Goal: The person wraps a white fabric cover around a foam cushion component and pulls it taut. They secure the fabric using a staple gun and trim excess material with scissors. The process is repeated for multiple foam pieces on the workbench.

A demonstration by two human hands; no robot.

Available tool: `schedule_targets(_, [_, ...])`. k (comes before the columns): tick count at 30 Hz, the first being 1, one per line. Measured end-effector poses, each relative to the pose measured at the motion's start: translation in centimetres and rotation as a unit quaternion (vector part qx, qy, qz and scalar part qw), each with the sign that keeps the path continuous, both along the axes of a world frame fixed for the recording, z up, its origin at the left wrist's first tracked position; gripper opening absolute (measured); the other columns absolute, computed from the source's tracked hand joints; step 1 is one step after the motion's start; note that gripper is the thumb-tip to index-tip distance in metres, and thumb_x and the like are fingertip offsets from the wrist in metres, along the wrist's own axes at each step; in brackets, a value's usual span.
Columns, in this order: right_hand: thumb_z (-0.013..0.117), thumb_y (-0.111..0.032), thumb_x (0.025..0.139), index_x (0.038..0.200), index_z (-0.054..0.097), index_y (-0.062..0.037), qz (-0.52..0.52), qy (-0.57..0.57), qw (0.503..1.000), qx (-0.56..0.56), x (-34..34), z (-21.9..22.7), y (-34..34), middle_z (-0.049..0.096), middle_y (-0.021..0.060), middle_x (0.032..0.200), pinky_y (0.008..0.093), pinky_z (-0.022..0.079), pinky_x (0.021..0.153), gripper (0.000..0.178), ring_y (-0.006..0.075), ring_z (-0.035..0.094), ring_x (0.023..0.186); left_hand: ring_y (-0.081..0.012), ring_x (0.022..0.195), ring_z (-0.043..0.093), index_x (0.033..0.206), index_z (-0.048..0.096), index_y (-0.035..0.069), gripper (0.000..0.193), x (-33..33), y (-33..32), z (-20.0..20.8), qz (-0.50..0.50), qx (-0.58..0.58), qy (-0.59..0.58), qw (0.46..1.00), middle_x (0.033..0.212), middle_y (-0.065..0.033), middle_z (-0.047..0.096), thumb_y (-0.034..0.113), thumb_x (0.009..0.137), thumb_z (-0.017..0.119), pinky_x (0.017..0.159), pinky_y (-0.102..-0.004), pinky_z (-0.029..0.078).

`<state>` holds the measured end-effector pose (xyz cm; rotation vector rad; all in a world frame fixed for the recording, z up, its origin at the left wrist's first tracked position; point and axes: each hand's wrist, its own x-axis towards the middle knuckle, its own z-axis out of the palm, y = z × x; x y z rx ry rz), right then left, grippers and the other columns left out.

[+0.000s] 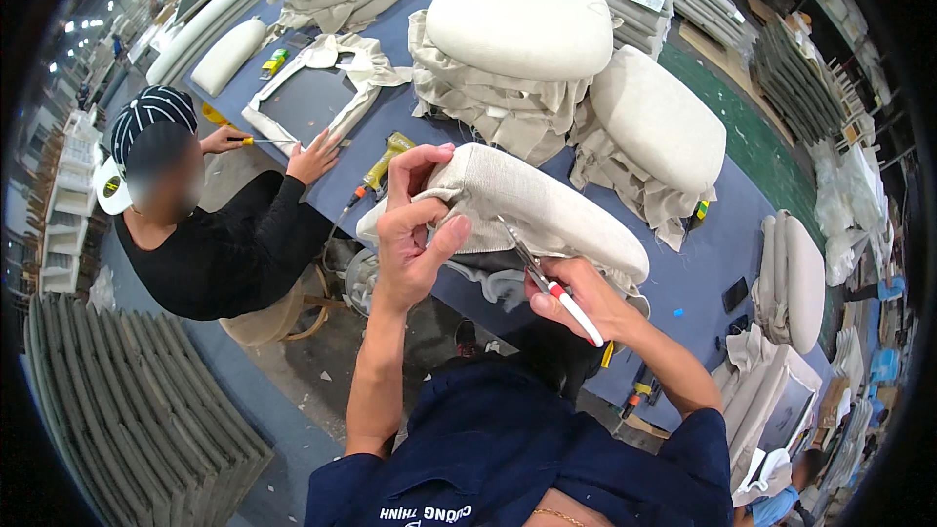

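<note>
A beige fabric-covered seat cushion (pixel 566 205) is tilted up on edge in front of me, loose fabric hanging beneath it. My left hand (pixel 415 234) is closed on its left corner, thumb and fingers pinching the cloth there. In my right hand (pixel 590 298) are scissors (pixel 569 312) with red and white handles. Their metal blades point up and left towards the gripped corner, close to the cushion's side. Whether the tips touch the cloth I cannot tell.
Stacked beige cushions (pixel 517 24) stand on the blue table (pixel 673 283). A yellow air staple gun (pixel 388 161) lies left of my cushion; another tool (pixel 641 392) lies lower right. At left, a seated co-worker (pixel 215 244) works on a cushion frame (pixel 303 107) with a yellow-handled tool.
</note>
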<state>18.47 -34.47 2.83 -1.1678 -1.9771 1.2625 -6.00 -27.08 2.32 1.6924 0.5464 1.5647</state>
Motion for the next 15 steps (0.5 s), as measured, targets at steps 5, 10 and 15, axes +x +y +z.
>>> schedule_targets(5, [0.07,-0.053,0.09,0.065,0.053,0.0022,-0.017,-0.018,0.998,0.05,1.1,-1.0,1.6,0.042,0.0105,0.054,0.0378,0.037,0.052,0.063,0.0187,0.041,0.054,-0.0286,0.127,0.048,0.073,0.061,-0.003,0.02,0.3,0.9,0.9,-0.013,-0.03,0.004,0.999,0.137,-0.0166,0.046,0.009,0.084,0.072,0.111,-0.04,0.032])
schedule_targets(10, [0.063,-0.062,0.092,0.066,0.051,0.0011,-0.017,0.011,0.999,-0.031,1.3,0.0,1.5,0.042,0.006,0.057,0.0383,0.036,0.053,0.069,0.0159,0.041,0.058,-0.0274,0.125,0.048,0.074,0.061,-0.004,0.019,0.1,1.4,1.2,-0.023,-0.033,0.026,0.999,0.137,-0.0154,0.046,0.009,0.085,0.071,0.11,-0.0384,0.033])
schedule_targets(15, [0.06,-0.064,0.092,0.067,0.051,0.0013,-0.012,-0.016,1.0,-0.017,0.4,1.9,1.2,0.043,0.0062,0.06,0.0367,0.034,0.054,0.07,0.0149,0.041,0.061,-0.0264,0.125,0.049,0.075,0.062,-0.004,0.019,0.4,0.1,1.2,-0.028,-0.03,0.031,0.999,0.136,-0.0153,0.046,0.009,0.085,0.072,0.11,-0.0378,0.033])
